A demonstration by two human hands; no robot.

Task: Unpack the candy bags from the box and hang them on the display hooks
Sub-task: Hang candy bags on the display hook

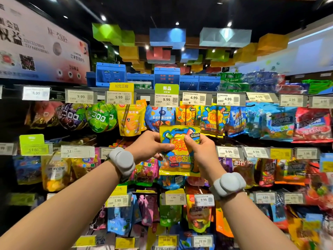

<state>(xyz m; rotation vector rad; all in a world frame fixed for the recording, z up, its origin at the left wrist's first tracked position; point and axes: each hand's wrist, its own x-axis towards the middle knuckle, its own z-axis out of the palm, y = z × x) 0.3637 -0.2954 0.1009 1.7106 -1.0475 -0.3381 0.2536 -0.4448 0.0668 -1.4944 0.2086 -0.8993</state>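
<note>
Before the hooks, both hands, left hand [150, 146] and right hand [199, 152], pinch one bag [180, 159]; missing its hanger hole could drop it.

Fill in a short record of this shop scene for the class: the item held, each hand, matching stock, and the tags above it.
item held: yellow and blue plastic candy bag marked MINI, upright before the shelves
left hand: left hand pinches the bag's left edge
right hand: right hand grips its right side
matching stock: identical yellow and blue bags hanging in the top row
tags above: white price tag reading 4.99
</note>
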